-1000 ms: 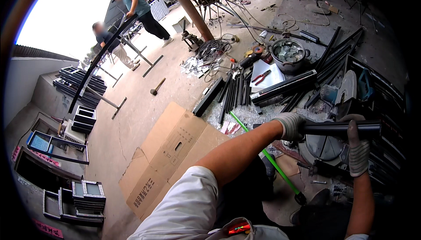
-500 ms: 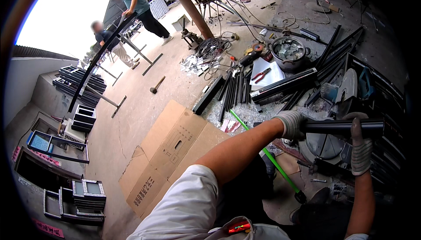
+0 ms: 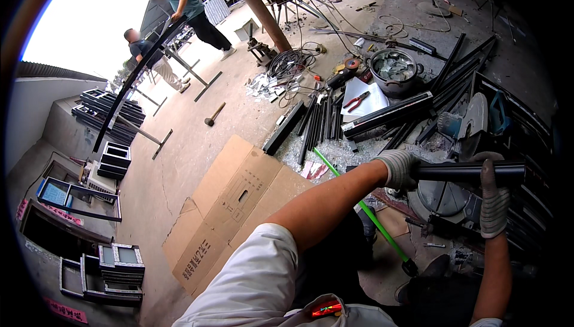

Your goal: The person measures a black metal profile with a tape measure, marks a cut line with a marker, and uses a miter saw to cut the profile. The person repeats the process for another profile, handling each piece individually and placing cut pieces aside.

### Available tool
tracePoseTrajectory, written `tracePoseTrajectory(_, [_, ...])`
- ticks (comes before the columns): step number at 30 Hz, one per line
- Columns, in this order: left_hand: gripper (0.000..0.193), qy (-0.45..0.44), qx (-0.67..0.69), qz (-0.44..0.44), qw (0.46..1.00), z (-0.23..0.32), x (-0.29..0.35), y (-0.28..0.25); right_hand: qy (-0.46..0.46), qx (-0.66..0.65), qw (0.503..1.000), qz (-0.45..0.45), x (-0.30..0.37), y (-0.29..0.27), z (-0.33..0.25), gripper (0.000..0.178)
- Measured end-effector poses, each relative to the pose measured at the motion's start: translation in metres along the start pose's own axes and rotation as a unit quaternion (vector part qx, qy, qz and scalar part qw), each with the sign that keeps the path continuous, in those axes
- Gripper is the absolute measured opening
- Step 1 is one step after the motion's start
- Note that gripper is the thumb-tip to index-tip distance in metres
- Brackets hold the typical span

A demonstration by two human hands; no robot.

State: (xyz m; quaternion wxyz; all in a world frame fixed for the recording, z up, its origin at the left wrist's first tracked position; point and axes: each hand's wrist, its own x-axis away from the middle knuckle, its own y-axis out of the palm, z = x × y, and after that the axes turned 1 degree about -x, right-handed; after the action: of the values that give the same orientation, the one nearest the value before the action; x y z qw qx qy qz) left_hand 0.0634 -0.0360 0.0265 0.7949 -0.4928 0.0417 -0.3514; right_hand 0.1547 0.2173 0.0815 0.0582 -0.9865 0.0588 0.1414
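- A dark metal bar (image 3: 472, 172) is held level, at the right of the view, above a round saw blade (image 3: 445, 195).
- The bar's left end is clenched in the gloved left hand (image 3: 399, 168); the fingers are wrapped fully around it.
- The gloved right hand (image 3: 494, 201) is closed on the bar near its right end, with the fingers hooked over the top.
- The bar's right end is seen just beyond the right hand, close to the dark rim of the picture.
- A green rod (image 3: 365, 210) lies slanted on the floor below the left forearm, running from the glass bits down to the right.
- A flattened carton (image 3: 230, 207) is spread on the concrete to the left; open floor lies beyond its far edge up to a hammer (image 3: 214, 114).
- Black profiles (image 3: 388, 115) are stacked beyond the bar, crowding the floor there.
- A pot (image 3: 393, 71) stands behind the profiles, well apart from the hands.
- Two other people (image 3: 179, 22) are seen far off at a long frame, with bare floor between.
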Motion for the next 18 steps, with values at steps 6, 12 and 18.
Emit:
tracePoseTrajectory(6, [0.035, -0.005, 0.006, -0.003, 1.0, 0.002, 0.0018, -0.0013, 0.01, -0.001, 1.0, -0.006, 0.0004, 0.0, -0.0035, 0.033])
tracePoseTrajectory(12, [0.035, 0.005, 0.029, 0.006, 1.0, 0.0036, 0.0058, -0.0034, -0.025, 0.039, 0.999, -0.001, -0.0007, -0.0007, -0.0055, 0.036])
tracePoseTrajectory(18, [0.034, -0.005, 0.019, 0.002, 1.0, 0.0056, 0.0049, -0.0028, -0.011, 0.027, 1.0, -0.012, -0.0007, -0.0022, -0.0079, 0.037])
